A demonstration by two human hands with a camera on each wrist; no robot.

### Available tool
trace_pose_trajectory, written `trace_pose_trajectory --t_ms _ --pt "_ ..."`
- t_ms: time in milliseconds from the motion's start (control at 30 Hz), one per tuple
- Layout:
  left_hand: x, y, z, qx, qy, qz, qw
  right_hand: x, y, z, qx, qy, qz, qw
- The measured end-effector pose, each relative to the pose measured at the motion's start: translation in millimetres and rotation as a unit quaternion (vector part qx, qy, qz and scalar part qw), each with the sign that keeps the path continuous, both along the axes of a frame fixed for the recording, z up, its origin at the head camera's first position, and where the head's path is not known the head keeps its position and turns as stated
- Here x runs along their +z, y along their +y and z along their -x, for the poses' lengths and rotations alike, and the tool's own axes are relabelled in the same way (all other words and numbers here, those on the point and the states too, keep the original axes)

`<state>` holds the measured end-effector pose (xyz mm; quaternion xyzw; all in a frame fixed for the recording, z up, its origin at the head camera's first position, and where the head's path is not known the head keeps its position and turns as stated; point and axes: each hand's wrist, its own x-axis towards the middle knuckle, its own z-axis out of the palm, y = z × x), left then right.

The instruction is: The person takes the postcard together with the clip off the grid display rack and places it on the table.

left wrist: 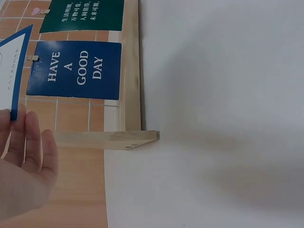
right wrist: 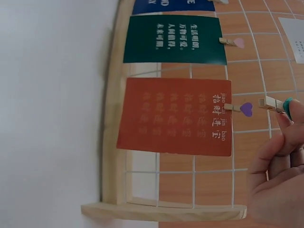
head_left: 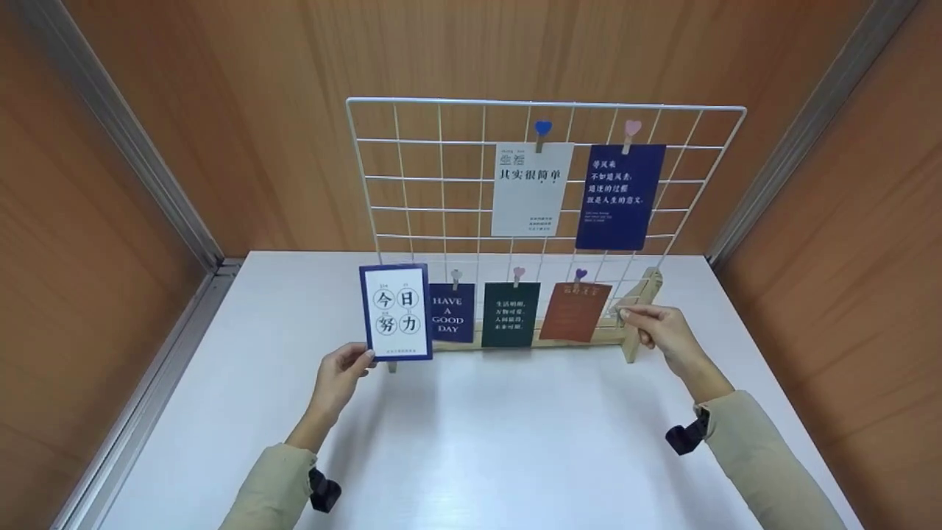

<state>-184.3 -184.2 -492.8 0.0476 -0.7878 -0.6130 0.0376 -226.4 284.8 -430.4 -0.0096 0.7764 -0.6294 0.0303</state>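
Observation:
My left hand (head_left: 342, 379) pinches the lower left corner of a white card with a blue border (head_left: 397, 316), held upright before the left part of a white wire grid (head_left: 544, 101). Only a corner of that card shows in the left wrist view. My right hand (right wrist: 280, 175) pinches a small wooden clothespin (right wrist: 273, 103) with a teal end, near the grid's lower right. Beside it a red card (right wrist: 175, 118) hangs from a purple-heart clothespin (right wrist: 245, 109). A green card (head_left: 511, 315) and a blue "HAVE A GOOD DAY" card (left wrist: 76, 71) hang further left in that row.
Higher on the grid hang a white card (head_left: 530, 191) under a blue heart clip (head_left: 543, 128) and a dark blue card (head_left: 622, 199) under a pink one (head_left: 632, 128). The grid stands in a wooden base (right wrist: 114, 180) on a white table (head_left: 478, 434), with wood-grain walls around.

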Motion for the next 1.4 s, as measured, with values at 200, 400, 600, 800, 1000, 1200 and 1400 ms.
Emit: trace_pose_trajectory --t_ms 200,400,600,800,1000,1200,1400 --pt "-9.2 -5.8 -6.6 0.006 -0.017 0.002 0.9998 -8.1 11.6 -5.0 -0.004 -0.01 -0.004 1.0" --pt "-18.9 -12.6 -11.8 0.011 -0.03 0.005 0.9995 -16.5 22.8 -6.2 -0.002 -0.015 -0.021 1.0" --pt "-26.9 -19.7 -16.8 0.014 -0.027 0.003 0.9995 -24.9 33.2 -8.0 -0.01 -0.041 -0.043 0.998" --pt "-45.3 -31.4 -16.2 0.007 -0.028 -0.012 0.9995 -31.5 39.7 -11.8 -0.019 -0.048 -0.046 0.998" --pt "-39.2 -35.1 -27.0 0.029 -0.074 0.014 0.9967 -38.8 48.8 -13.7 -0.022 -0.051 -0.046 0.997" --pt "-42.8 -44.4 -33.7 0.03 -0.078 0.011 0.9965 -45.7 60.0 -16.3 -0.024 -0.058 -0.049 0.997" --pt "-45.2 -52.1 -38.8 0.03 -0.083 0.01 0.9961 -50.7 69.9 -19.1 -0.029 -0.075 -0.056 0.995"
